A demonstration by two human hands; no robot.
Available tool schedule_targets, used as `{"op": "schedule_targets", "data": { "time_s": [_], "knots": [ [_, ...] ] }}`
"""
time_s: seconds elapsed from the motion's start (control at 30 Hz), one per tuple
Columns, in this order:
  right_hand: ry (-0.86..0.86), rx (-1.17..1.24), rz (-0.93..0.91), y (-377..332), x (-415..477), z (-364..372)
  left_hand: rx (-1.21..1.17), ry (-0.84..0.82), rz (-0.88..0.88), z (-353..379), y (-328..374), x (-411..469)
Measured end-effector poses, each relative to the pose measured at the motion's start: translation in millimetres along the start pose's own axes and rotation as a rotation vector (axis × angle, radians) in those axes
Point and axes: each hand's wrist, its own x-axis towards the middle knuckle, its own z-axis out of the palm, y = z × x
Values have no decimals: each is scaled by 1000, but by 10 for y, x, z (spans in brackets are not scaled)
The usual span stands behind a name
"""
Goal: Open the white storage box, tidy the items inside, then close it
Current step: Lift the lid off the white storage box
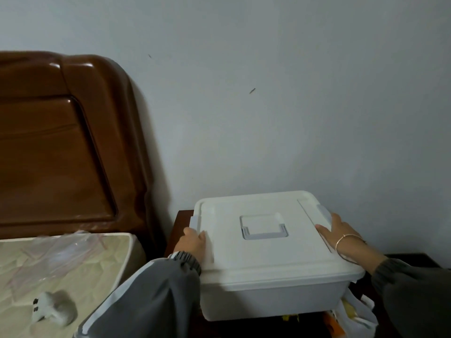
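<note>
White rectangular plastic storage box (268, 254), lid on, sits on dark wooden desk (178, 225) against the far wall. Left grip (192, 242): fingers curled over the lid's left edge, grasping it. Right grip (341, 232): released, flat on the lid's right side, fingertips touching the grey latch (323, 212).

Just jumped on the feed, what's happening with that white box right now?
A person has both hands on the white storage box, which sits on a dark bedside stand next to a bed. The lid is on and the box looks closed. The left hand grips the lid's left edge by the left clip. The right hand rests on the lid by the right clip. Nothing inside the box is visible yet.
</note>
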Motion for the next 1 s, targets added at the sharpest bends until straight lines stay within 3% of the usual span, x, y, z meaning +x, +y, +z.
{"op": "schedule_targets", "data": {
  "time_s": [0.2,0.53,0.7,0.83,1.0],
  "knots": [
    [23,-8,127,77,192,21,27,-21,-55,39,-23,103],
    [20,-45,100,113,283,50,-33,-5,-66,17,-78,153],
    [28,-48,88,119,274,63,-497,-125,-95,-28,-329,209],
    [35,-51,93,122,265,66,-973,-223,-294,97,-507,114],
    [31,-47,89,141,256,66,-1048,-295,-306,139,-543,75]
  ]
}}
